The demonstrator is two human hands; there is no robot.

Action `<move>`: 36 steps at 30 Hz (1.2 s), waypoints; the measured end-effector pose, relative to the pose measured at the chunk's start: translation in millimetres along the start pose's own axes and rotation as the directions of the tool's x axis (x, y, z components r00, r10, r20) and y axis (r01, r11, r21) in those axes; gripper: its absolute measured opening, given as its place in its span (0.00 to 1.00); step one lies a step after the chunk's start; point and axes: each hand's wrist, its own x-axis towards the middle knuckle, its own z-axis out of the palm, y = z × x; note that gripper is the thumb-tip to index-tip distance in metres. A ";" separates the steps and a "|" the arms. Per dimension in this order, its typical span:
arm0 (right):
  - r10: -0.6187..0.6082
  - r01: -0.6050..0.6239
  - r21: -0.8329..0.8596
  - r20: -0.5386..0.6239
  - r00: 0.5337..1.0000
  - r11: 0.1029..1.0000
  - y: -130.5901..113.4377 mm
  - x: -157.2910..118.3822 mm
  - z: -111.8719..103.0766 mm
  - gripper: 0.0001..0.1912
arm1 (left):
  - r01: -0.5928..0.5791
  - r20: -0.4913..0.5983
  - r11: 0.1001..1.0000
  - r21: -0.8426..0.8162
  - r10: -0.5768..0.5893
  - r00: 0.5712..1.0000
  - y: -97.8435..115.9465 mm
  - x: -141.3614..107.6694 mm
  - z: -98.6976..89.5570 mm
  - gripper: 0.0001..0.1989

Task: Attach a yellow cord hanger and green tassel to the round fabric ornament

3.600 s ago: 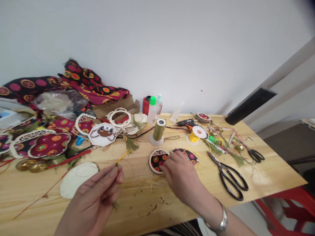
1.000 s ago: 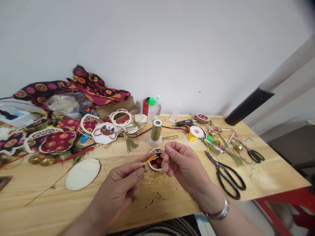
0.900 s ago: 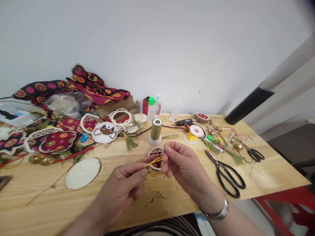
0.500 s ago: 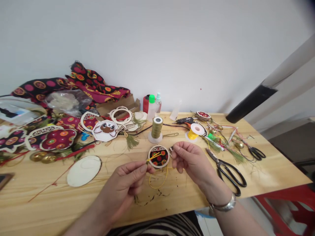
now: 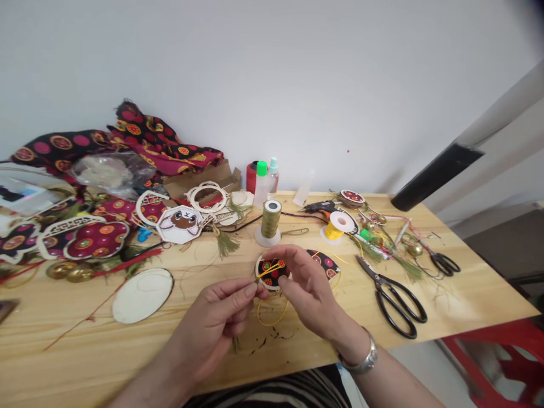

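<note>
My left hand (image 5: 232, 309) pinches a yellow cord (image 5: 272, 268) between thumb and forefinger. Green tassel strands (image 5: 236, 343) show below its fingers. A small round ornament (image 5: 267, 280) with a pale wooden rim and dark flowered fabric lies just beyond, the cord crossing in front of it. Over the ornament's right side, my right hand (image 5: 312, 289) is curved with thumb and fingers apart; whether it touches the rim I cannot tell. Behind that hand is a patterned fabric piece (image 5: 326, 263). A loop of yellow cord hangs below the ornament.
Behind my hands stand a green thread spool (image 5: 271, 221) and a yellow cord spool (image 5: 335, 228). Large black scissors (image 5: 393, 297) lie to the right, near a glue gun (image 5: 318, 207). At left are a white oval disc (image 5: 143, 296) and a sheep-faced ornament (image 5: 181, 224).
My right hand has moved left and spread its fingers over the round ornament. The patterned fabric piece now shows behind it. My left hand keeps its pinch on the yellow cord.
</note>
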 end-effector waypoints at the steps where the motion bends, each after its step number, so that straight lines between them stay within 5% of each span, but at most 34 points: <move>1: 0.020 -0.023 0.061 0.045 0.999 0.998 -0.2 0.2 1.0 0.20 | 0.002 0.001 1.000 0.001 -0.002 1.000 -0.2 0.1 -0.6 0.12; 4: 0.059 -0.084 0.154 0.159 0.986 0.984 -0.6 0.9 -0.4 0.23 | 0.008 0.007 1.000 -0.008 -0.008 1.000 -0.3 0.0 -1.8 0.10; 8: 0.137 -0.134 -0.025 0.212 0.968 0.991 -1.3 1.9 -8.7 0.19 | 0.017 0.013 1.000 -0.023 -0.017 1.000 0.9 0.4 -2.6 0.10; 13: 0.077 -0.017 -0.255 0.227 0.971 0.967 -2.1 5.0 -14.9 0.08 | 0.018 0.027 0.999 -0.034 -0.017 1.000 0.4 2.8 -3.6 0.09; 21: -0.040 0.101 -0.424 0.151 0.988 0.900 -10.8 3.8 -19.4 0.06 | -0.002 -0.025 1.000 0.012 0.003 1.000 -1.4 5.4 -4.4 0.10; 32: -0.100 0.270 -0.501 0.339 0.935 0.822 -34.8 3.1 -29.8 0.09 | 0.019 -0.055 0.989 0.149 -0.011 0.998 1.7 5.5 1.6 0.12; 36: -0.014 0.339 -0.656 0.448 0.894 0.675 -46.0 3.8 -32.8 0.11 | 0.049 -0.027 0.988 0.143 -0.046 0.999 4.5 7.3 -0.7 0.12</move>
